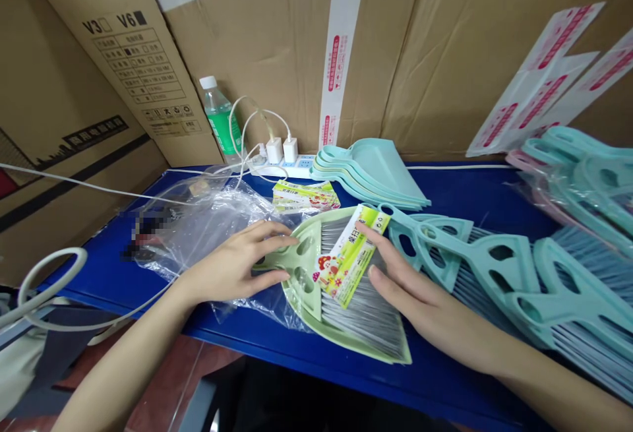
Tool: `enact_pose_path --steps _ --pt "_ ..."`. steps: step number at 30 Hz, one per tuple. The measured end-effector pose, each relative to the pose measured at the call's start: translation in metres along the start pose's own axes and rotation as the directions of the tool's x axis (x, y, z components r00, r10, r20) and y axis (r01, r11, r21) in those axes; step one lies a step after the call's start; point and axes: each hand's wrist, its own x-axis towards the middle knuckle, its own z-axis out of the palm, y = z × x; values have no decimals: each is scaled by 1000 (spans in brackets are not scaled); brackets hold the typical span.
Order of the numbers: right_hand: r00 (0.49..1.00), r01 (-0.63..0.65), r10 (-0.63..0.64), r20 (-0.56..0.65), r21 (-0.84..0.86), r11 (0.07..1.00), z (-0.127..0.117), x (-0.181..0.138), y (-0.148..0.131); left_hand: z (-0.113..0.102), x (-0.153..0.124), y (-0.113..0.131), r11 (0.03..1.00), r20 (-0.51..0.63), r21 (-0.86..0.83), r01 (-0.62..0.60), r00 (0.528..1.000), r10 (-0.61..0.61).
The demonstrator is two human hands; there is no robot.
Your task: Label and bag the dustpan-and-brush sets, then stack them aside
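Cardboard (277,56) backs a blue counter (459,188), where a green dustpan (346,343) and brush (363,323) lie at lower centre — left hand (235,259) gripping the handle (271,260), right hand (413,290) with fingers loosely spread, touching a label (350,262).

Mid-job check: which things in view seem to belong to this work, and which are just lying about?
Likely part of the job:
green brush, at the left hand
green dustpan under it
printed card on the brush, by the right hand
card pile
clear plastic
blue brushes
stacked dustpans

Apparently just lying about:
bottle
power strip
chargers
cardboard boxes
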Motion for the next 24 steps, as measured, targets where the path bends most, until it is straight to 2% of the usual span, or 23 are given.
enact_pose_path --steps 8,11,14,20,24 --pt "998 8 -15 55 124 992 -1 4 7 0 -1 0 1000 16 9 13 1000 -13" --pt "994 -50 26 109 230 972 -3 7 7 -1 -1 0 1000 9 10 9 1000 -9" --pt "994 -88 62 95 312 946 -4 9 7 -1 -1 0 1000 7 16 3 1000 -3" --pt "988 -107 61 140 350 930 -2 15 16 -1 0 1 999 19 33 12 1000 -12" --pt "985 -115 63 160 341 933 -2 15 11 -5 0 7 998 -39 70 -4 999 7"
